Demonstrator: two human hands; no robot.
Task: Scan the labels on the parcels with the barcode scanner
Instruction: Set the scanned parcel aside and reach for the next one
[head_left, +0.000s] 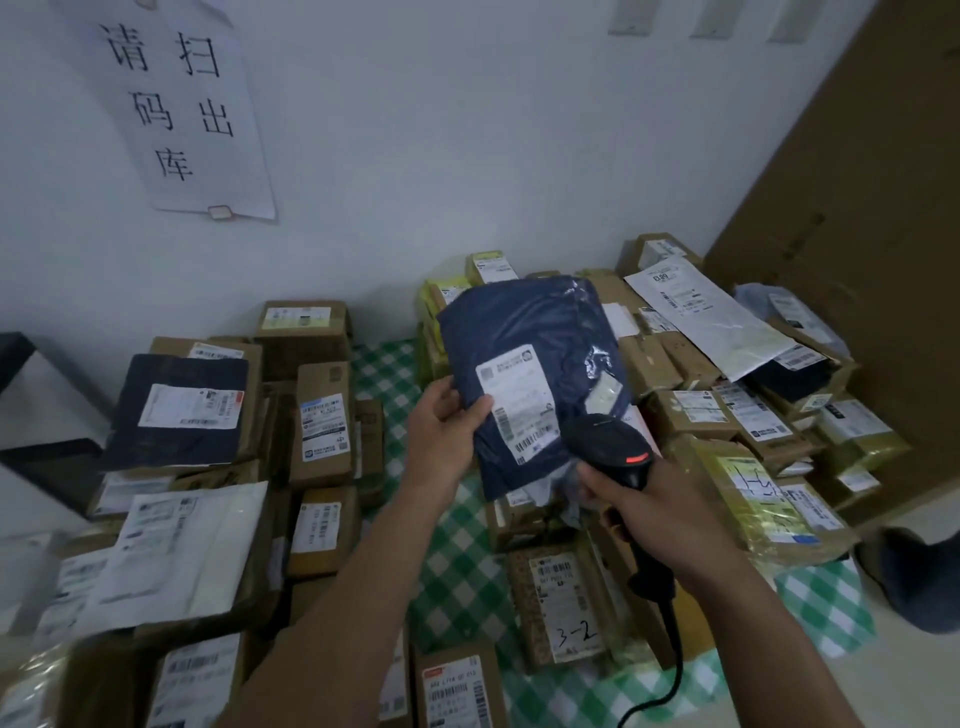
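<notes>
A person is holding a navy plastic parcel (535, 322) up above a green-and-white checked cloth (457, 561). The left grip (441, 421) is pinching the parcel's left edge, with the thumb lying on its white shipping label (519, 400) and the fingers hidden behind. The right grip (649, 504) is wrapping around the handle of a black barcode scanner (608, 441). The scanner's head is showing a red light and sitting just beside the label's lower right corner. A black cable (670, 670) is trailing down from the handle. Brown cardboard parcels (322, 426) with white labels are lying stacked on both sides of the cloth. A paper sign (182, 104) with Chinese characters is hanging on the white wall.
</notes>
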